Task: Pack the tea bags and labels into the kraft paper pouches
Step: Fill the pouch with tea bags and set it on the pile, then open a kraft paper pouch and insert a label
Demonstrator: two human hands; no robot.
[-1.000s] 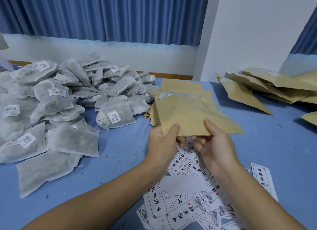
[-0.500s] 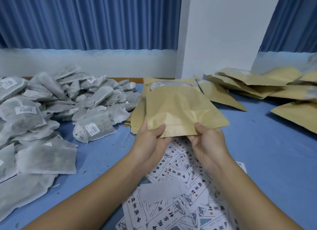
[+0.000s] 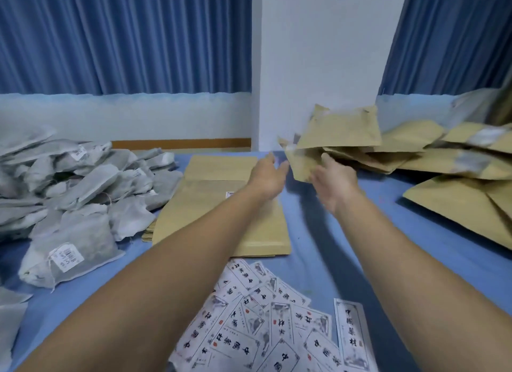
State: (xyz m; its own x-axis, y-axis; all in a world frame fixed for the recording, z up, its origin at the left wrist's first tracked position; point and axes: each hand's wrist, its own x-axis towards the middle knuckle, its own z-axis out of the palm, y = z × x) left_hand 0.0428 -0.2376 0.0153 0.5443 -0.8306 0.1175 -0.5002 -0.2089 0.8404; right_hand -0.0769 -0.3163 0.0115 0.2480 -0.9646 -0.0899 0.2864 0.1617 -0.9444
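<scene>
Kraft pouch (image 3: 340, 127): where do you have it on your feed?

I see it tilted in the air over the far side of the blue table (image 3: 313, 261), in front of the white pillar (image 3: 318, 53) and just beside the heap of pouches (image 3: 454, 205) on the right. It is smeared with blur, so I cannot make out its mouth or anything inside it.

And the hands?

Both reach forward. The left hand (image 3: 267, 175) has its fingers straight and holds nothing. The right hand (image 3: 332, 183) is blurred. The pouch's lower corner overlaps its fingertips, and I cannot tell whether it pinches that corner or is apart from it.

What else do you find hard to read?

The left forearm covers part of the flat pouch stack (image 3: 210, 175). A small printed slip lies on that stack beside the wrist, too small for me to read. The tea bags (image 3: 69, 194) run off the left edge, the labels (image 3: 249, 338) off the bottom, and the heap off the right.
</scene>
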